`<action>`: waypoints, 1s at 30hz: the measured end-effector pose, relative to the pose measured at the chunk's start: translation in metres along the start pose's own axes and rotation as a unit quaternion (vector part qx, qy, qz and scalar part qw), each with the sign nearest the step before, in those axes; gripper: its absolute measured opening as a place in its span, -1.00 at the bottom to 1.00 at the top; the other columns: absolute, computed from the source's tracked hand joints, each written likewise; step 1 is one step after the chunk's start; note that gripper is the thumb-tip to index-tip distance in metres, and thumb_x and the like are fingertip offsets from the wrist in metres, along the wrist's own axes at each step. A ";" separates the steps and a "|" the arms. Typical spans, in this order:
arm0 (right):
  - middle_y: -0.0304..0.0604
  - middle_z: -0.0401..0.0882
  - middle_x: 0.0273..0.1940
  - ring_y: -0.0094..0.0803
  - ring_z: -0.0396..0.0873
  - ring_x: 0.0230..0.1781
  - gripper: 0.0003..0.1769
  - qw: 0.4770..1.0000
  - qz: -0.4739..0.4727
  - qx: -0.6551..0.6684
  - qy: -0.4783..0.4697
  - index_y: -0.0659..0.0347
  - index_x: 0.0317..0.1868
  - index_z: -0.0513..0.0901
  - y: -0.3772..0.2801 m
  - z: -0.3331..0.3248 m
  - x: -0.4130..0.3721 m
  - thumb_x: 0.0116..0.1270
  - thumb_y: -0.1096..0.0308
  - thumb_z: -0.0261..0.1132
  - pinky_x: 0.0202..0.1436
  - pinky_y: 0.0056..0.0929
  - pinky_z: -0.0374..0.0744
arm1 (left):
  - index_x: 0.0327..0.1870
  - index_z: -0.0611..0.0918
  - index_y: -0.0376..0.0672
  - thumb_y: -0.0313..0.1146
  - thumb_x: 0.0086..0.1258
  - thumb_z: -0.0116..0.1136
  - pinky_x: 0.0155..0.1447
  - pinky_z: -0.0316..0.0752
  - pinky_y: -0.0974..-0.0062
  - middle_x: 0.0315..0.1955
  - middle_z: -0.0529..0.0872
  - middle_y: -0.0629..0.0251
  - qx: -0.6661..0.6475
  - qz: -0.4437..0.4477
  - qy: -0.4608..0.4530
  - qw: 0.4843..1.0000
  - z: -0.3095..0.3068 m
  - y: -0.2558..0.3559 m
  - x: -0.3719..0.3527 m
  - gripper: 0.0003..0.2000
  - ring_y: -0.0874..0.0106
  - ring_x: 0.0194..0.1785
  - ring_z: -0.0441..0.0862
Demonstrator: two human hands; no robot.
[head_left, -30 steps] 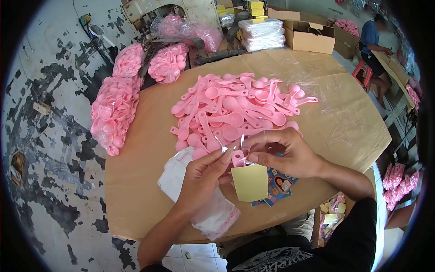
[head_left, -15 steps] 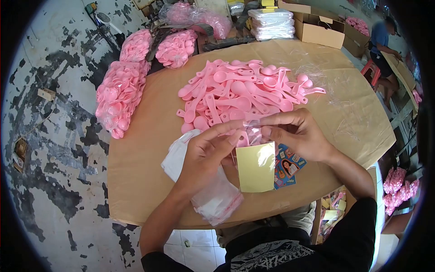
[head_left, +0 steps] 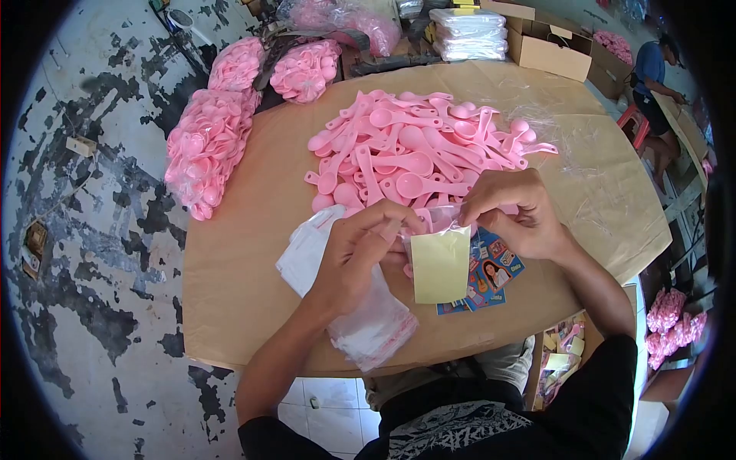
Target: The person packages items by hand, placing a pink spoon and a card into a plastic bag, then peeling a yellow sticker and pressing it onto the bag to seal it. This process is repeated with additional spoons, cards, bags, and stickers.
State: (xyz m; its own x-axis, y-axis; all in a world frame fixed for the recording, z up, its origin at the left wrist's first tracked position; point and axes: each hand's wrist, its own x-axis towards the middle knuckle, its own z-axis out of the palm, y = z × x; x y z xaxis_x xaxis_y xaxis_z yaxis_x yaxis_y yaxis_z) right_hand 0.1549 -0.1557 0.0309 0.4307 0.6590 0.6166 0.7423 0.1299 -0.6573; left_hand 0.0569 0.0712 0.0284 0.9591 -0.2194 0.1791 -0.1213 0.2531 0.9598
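A small clear plastic bag (head_left: 443, 218) with a pale yellow card (head_left: 441, 268) in it hangs between my hands. My left hand (head_left: 359, 249) is closed on the bag's left upper edge. Thumb and fingers of my right hand (head_left: 520, 216) pinch its top right corner. A bit of pink plastic shows beside the card's left edge; the rest is hidden by my left hand and the card. Blue printed cards (head_left: 492, 272) lie on the table behind the bag. Under my left forearm is a stack of clear bags (head_left: 372, 326). Beyond my hands is a heap of pink measuring spoons (head_left: 414, 149).
Bagged pink spoons (head_left: 211, 146) stand at the table's left edge. Plastic packs (head_left: 469, 34) and a cardboard box (head_left: 550, 52) are at the back. Below the table's right front, a box (head_left: 563, 356) holds spoons and cards. A person (head_left: 652, 84) sits far right.
My right hand has shifted right, to the bag's top right corner, with its fingers more curled. The bag and yellow card have moved slightly up and right in view.
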 end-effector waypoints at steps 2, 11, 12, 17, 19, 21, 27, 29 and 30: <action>-0.13 0.68 -0.34 -0.40 0.64 -0.31 -0.76 0.998 -0.026 -0.036 -0.033 0.33 -0.36 0.67 0.001 -0.004 0.002 0.04 0.75 0.11 -0.21 -0.44 0.57 | -0.10 0.51 -0.30 -0.51 0.42 0.09 -0.22 0.61 0.61 -0.19 0.63 0.26 0.122 0.046 0.010 0.991 0.000 -0.005 0.004 -0.88 0.56 -0.23 0.65; -0.19 0.68 -0.16 -0.53 0.65 -0.23 -0.79 0.984 0.170 0.003 -0.061 0.24 -0.03 0.59 -0.042 0.002 0.004 0.34 0.44 0.28 -0.20 -0.53 0.61 | 0.14 0.42 -0.23 -0.62 0.30 0.21 -0.07 0.62 0.56 0.04 0.58 0.23 0.181 0.106 -0.024 0.977 0.012 -0.002 -0.003 -0.60 0.43 0.06 0.61; -0.19 0.68 -0.16 -0.53 0.65 -0.23 -0.78 0.983 0.176 -0.015 -0.054 0.24 -0.01 0.59 -0.047 0.000 0.000 0.34 0.46 0.27 -0.20 -0.53 0.62 | 0.18 0.41 -0.21 -0.63 0.29 0.21 -0.02 0.62 0.53 0.09 0.57 0.24 0.206 0.134 -0.029 0.969 0.013 -0.002 -0.004 -0.56 0.41 0.12 0.58; -0.12 0.68 -0.21 -0.41 0.68 -0.28 -0.72 0.920 0.263 -0.175 -0.231 0.26 -0.01 0.61 -0.108 -0.083 -0.026 0.25 0.45 0.33 -0.25 -0.49 0.62 | 0.16 0.51 -0.18 -0.51 0.24 0.28 0.30 0.43 0.26 0.21 0.49 0.15 0.380 0.074 0.012 0.922 -0.025 0.035 -0.052 -0.57 0.24 0.29 0.45; -0.11 0.68 -0.24 -0.33 0.67 -0.31 -0.71 0.857 0.300 -0.276 -0.315 0.24 -0.08 0.64 -0.127 -0.110 -0.042 0.18 0.40 0.39 -0.25 -0.44 0.58 | 0.05 0.62 -0.15 -0.49 0.20 0.32 0.31 0.41 0.24 0.17 0.53 0.12 0.523 0.066 0.001 0.850 -0.045 0.035 -0.087 -0.64 0.14 0.30 0.45; -0.10 0.68 -0.26 -0.27 0.65 -0.29 -0.70 0.867 0.277 -0.350 -0.223 0.23 -0.15 0.67 -0.129 -0.098 -0.056 0.10 0.32 0.44 -0.25 -0.37 0.53 | -0.01 0.65 -0.14 -0.45 0.15 0.36 0.31 0.39 0.20 0.19 0.53 0.13 0.533 0.069 0.015 0.843 -0.047 0.018 -0.108 -0.66 0.08 0.31 0.42; -0.02 0.66 -0.36 -0.06 0.63 -0.30 -0.69 0.949 0.104 -0.244 -0.173 0.29 -0.19 0.66 -0.077 0.034 0.002 0.23 0.19 0.36 -0.17 -0.18 0.56 | -0.04 0.67 -0.13 -0.37 0.14 0.39 0.39 0.28 0.08 0.23 0.51 0.17 0.552 0.106 0.030 0.826 -0.037 -0.012 -0.120 -0.67 0.03 0.36 0.34; 0.01 0.66 -0.38 -0.04 0.63 -0.31 -0.66 0.920 0.157 -0.242 -0.264 0.32 -0.20 0.65 -0.065 0.063 0.026 0.27 0.16 0.33 -0.17 -0.17 0.57 | -0.03 0.67 -0.13 -0.37 0.15 0.38 0.39 0.27 0.07 0.23 0.51 0.16 0.562 0.114 0.027 0.819 -0.038 -0.014 -0.121 -0.67 0.03 0.37 0.34; 0.03 0.66 -0.38 -0.04 0.64 -0.32 -0.65 0.888 0.214 -0.243 -0.326 0.34 -0.21 0.65 -0.060 0.072 0.036 0.29 0.15 0.31 -0.17 -0.18 0.58 | -0.03 0.67 -0.13 -0.37 0.15 0.38 0.39 0.27 0.07 0.23 0.51 0.16 0.568 0.118 0.025 0.814 -0.038 -0.013 -0.121 -0.67 0.03 0.37 0.34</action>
State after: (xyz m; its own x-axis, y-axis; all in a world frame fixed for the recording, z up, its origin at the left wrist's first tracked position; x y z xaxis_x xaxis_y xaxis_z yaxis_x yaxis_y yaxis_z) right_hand 0.0891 -0.0867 0.0613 0.4557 0.8803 -0.1316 0.7845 -0.4671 -0.4079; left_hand -0.0483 0.1308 -0.0139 0.8802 -0.2453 0.4062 -0.4352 -0.7586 0.4849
